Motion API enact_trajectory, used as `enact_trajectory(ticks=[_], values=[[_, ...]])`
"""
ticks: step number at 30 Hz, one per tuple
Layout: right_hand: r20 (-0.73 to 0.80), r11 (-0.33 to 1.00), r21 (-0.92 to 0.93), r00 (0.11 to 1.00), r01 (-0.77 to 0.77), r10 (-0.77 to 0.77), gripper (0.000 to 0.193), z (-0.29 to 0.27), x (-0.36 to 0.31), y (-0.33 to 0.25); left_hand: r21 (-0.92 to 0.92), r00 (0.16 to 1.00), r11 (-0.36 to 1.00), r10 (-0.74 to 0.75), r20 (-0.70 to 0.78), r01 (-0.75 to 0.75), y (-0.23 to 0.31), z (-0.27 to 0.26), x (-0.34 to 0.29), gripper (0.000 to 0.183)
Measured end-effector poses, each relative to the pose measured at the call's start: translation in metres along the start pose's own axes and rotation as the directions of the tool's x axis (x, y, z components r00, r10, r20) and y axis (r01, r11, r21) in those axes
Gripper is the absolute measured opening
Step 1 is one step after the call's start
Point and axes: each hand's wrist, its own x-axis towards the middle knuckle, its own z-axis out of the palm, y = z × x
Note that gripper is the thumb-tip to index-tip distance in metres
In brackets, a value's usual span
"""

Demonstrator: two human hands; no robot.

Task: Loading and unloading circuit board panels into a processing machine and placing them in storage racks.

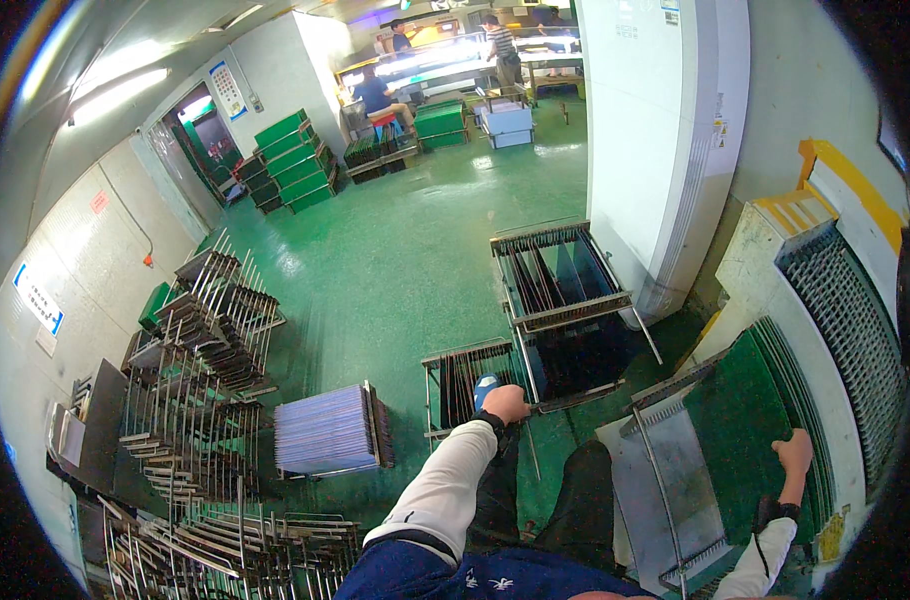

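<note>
- Green panels (745,430): standing in a fanned row at the person's right, their long axes appearing to be running away from the body, tilted.
- Right hand (795,455): the nearer of the two, sitting at the panels' right-hand edge, the front panel's face spreading to the left of the fingers. Fingers are curling inward; whether they are pinching an edge or only resting on it, cannot tell.
- Left hand (507,403): lying well apart from the green panels, reaching forward beside the central rack's lower near corner. Fingers are folding; what they are grasping, if anything, cannot tell.
- Right-side metal rack (675,385): bordering the green panels on their left; a grey sheet (700,470) is lying within its frame.
- Central slotted rack (580,311): standing ahead, holding dark panels on edge.
- Small slotted rack (465,351): standing just left of the central rack, holding thin dark pieces in a row.
- Low rack (377,425), left: holding a close-packed row of lavender panels (320,430).
- Stacked metal racks (205,330): piling up along the left wall.
- Green bins (300,165): standing stacked at the far side.
- White machine housing with yellow trim (760,245): flanking the green panels, right.
</note>
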Motion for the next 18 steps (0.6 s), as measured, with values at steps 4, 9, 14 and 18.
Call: enact_trajectory(ticks=[4, 9, 14, 18], values=[[-0.022, 1.0, 0.0, 1.0, -0.005, 0.005, 0.044, -0.004, -0.005, -0.008, -0.01, 1.0, 1.0, 0.003, 0.0, -0.003, -0.004, 0.002, 0.001, 0.034], [-0.033, 1.0, -0.012, 0.999, -0.012, 0.012, 0.045, -0.004, -0.005, -0.008, 0.01, 1.0, 1.0, -0.002, 0.004, 0.002, -0.002, 0.002, 0.002, 0.033], [-0.04, 1.0, -0.014, 0.999, 0.001, -0.001, 0.047, 0.004, 0.0, 0.003, 0.013, 1.0, 1.0, 0.002, 0.016, -0.003, -0.002, 0.002, 0.002, 0.035], [-0.002, 1.0, 0.007, 1.0, -0.027, 0.027, 0.045, -0.003, -0.003, -0.006, 0.017, 1.0, 1.0, 0.006, 0.017, -0.006, -0.003, 0.002, 0.002, 0.036]])
